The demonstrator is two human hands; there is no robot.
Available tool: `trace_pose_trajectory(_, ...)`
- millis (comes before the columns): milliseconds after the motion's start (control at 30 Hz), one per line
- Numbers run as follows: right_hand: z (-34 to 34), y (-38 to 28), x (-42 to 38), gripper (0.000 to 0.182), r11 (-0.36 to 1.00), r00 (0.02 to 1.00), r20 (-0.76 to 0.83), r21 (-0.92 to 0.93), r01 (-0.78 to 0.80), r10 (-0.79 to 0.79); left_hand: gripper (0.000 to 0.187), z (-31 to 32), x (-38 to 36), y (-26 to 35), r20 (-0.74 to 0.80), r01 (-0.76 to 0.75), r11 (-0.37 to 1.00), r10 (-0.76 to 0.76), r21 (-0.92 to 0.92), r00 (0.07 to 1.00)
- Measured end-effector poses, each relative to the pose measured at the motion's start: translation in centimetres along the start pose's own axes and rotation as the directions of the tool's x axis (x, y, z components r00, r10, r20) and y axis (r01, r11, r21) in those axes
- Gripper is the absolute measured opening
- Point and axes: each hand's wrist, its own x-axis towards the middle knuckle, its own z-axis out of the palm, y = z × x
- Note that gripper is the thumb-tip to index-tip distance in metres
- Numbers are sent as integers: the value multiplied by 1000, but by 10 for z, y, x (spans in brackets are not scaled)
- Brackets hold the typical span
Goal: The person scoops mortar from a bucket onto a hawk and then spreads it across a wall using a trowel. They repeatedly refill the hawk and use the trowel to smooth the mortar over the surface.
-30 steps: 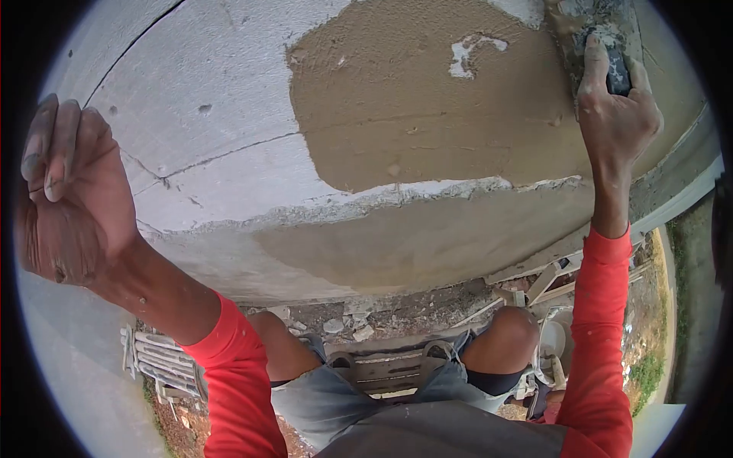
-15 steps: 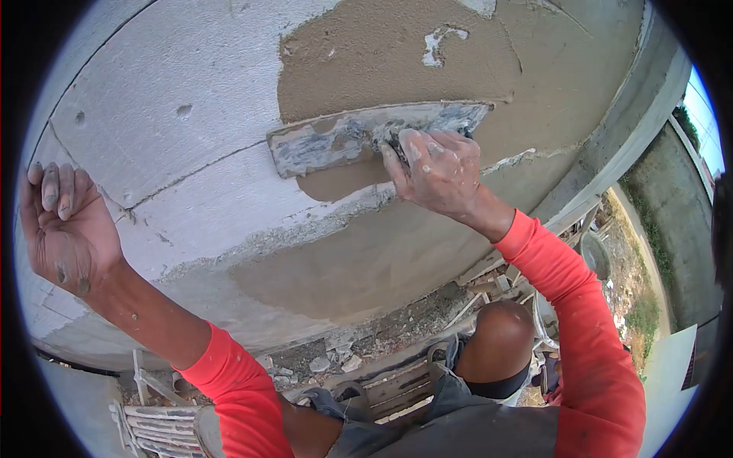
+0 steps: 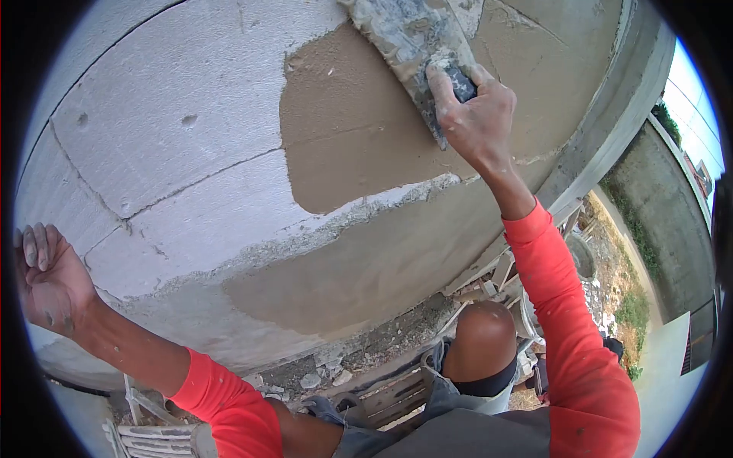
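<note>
My right hand point(image 3: 479, 114) is wrapped round the dark handle of a plastering trowel point(image 3: 397, 38). The blade is smeared with wet mortar and lies slanted against the wall, its top end near the upper edge of the view. Just left of the blade spreads a patch of wet brown plaster point(image 3: 328, 164) with a faint line across it. Pale bare blocks point(image 3: 183, 69) with dark joints border that patch. My left hand point(image 3: 52, 278) is at the far left by the wall, palm showing, fingers loosely bent, holding nothing.
Below me are wooden scaffold planks point(image 3: 389, 397) with my bent knee point(image 3: 482, 342) above them. Rubble point(image 3: 328, 370) lies along the wall's foot. A concrete column point(image 3: 603, 114) edges the wall at right. A bucket point(image 3: 580, 256) stands below; a boundary wall point(image 3: 664, 206) runs beyond.
My right hand has moved up and right, and the trowel has turned from nearly level to steeply slanted. The brown patch it covered now shows smoother. My left hand sits lower in view.
</note>
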Motion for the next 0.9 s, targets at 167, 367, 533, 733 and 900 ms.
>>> trace_pose_trajectory(167, -20, 41, 52, 33, 990, 997, -61, -131, -52, 44, 11, -26, 7, 10, 9, -12, 997, 12, 80, 1000)
trace_pose_trajectory(367, -47, 41, -14, 28, 978, 982, -48, -97, -185, 181, 11, -26, 4, 6, 37, -45, 997, 42, 66, 998)
trace_pose_trajectory(533, 26, 20, -126, 26, 906, 904, 107, -50, 420, -414, 20, 31, -21, -65, -66, 123, 955, -109, 270, 992)
trace_pose_trajectory(733, 30, 37, -78, 26, 982, 984, -77, -110, 151, -160, 27, 37, -19, -74, -84, 142, 850, -115, 507, 990)
trace_pose_trajectory(900, -17, 153, -16, 33, 979, 963, -181, 63, -194, 202, 28, 9, 0, -54, -94, 122, 868, -87, 481, 992)
